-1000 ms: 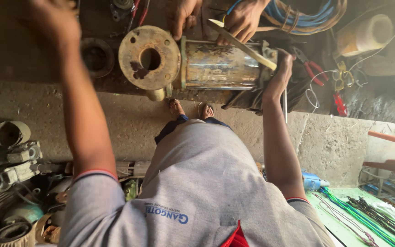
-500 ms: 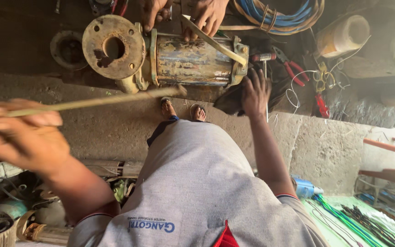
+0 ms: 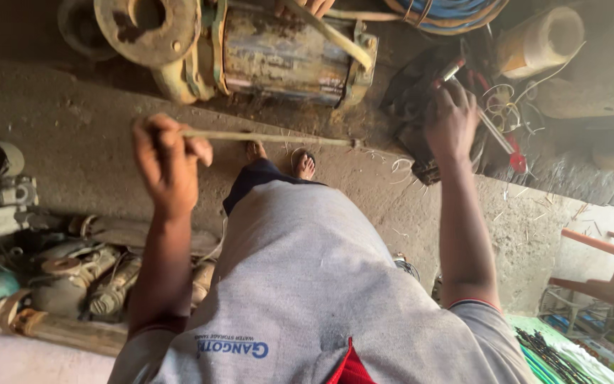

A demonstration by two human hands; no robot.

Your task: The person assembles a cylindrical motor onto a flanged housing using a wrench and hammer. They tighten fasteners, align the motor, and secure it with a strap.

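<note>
We have swung the thin rod [image 3: 268, 137] across in our clenched left hand [image 3: 167, 165]; our right hand [image 3: 451, 121], fingers curled, now reaches among the tools [image 3: 495, 128] beside the motor [image 3: 278, 53].

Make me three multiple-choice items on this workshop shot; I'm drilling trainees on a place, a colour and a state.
1. Where does the rusty motor lie?
A. on the raised ledge
B. on the red chair
C. in the person's lap

2. What colour is the coiled cable at the top?
A. blue
B. white
C. black

3. How is the left hand?
A. flat on the ledge
B. closed around a thin rod
C. empty and open

Answers: 1 A, it sits on the ledge. 2 A, the loops are blue. 3 B, its fingers wrap the rod's end.
</note>
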